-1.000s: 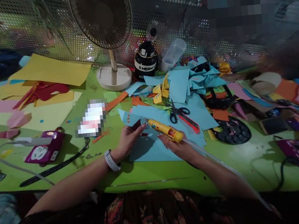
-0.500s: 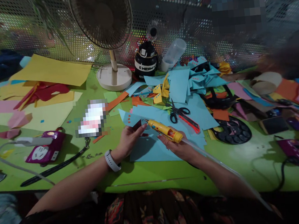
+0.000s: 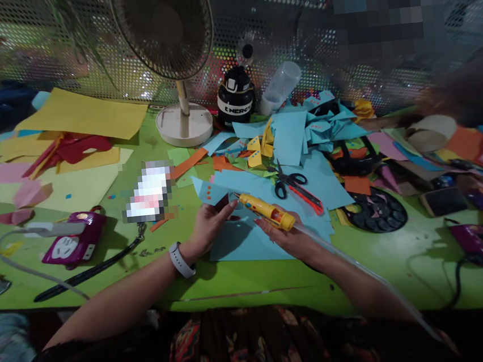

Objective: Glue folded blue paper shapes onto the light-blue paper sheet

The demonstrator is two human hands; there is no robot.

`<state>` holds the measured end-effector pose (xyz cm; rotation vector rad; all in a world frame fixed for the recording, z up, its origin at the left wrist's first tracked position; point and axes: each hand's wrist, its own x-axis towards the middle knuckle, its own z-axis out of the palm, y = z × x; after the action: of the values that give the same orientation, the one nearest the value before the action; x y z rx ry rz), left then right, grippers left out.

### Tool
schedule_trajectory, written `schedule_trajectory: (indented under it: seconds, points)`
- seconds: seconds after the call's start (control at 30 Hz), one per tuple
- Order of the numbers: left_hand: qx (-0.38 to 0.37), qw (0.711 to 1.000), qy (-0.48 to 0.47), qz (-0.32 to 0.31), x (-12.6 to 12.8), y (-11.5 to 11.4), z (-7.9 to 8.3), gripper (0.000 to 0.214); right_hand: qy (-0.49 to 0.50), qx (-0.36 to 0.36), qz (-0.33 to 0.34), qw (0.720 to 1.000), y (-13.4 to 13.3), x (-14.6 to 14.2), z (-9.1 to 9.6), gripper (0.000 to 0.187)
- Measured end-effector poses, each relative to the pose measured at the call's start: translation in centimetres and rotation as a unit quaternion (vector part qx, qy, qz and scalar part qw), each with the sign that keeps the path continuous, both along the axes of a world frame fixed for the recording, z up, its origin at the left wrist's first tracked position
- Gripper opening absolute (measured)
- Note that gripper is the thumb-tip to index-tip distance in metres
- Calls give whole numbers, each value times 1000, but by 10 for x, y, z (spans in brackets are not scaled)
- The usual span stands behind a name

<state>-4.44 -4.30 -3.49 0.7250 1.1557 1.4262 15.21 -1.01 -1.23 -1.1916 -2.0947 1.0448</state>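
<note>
My left hand [image 3: 207, 228], a pale watch band on its wrist, is closed in a pinch on a small dark piece, perhaps paper or card [image 3: 223, 200]. My right hand [image 3: 284, 235] is wrapped round a yellow glue pen [image 3: 266, 210], with a long pale rod or cord trailing from its back end. The pen's metal tip points left and sits right by my left fingertips; whether it touches the dark piece I cannot tell. Beneath both hands lies light blue paper [image 3: 248, 248]. Black-handled scissors [image 3: 287, 183] and a red cutter [image 3: 309, 199] rest on it to the right.
A fan [image 3: 185, 124], a black bottle [image 3: 236, 99] and a clear cup [image 3: 281, 86] stand at the back. Blue paper scraps [image 3: 291, 136] pile up before them. Left are a phone [image 3: 148, 193], a purple device [image 3: 74, 237] and yellow sheets [image 3: 85, 113]. A black palette [image 3: 375, 211] lies right.
</note>
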Motion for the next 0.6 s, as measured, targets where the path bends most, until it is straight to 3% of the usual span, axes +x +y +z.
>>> schedule_trajectory:
  seconds: [0.13, 0.6]
  points:
    - [19, 1000, -1, 1, 0, 1, 1, 30, 21, -22, 10, 999, 0, 1, -3, 27]
    - [46, 999, -3, 7, -2, 3, -10, 27, 11, 59, 25, 998, 1, 1, -3, 33]
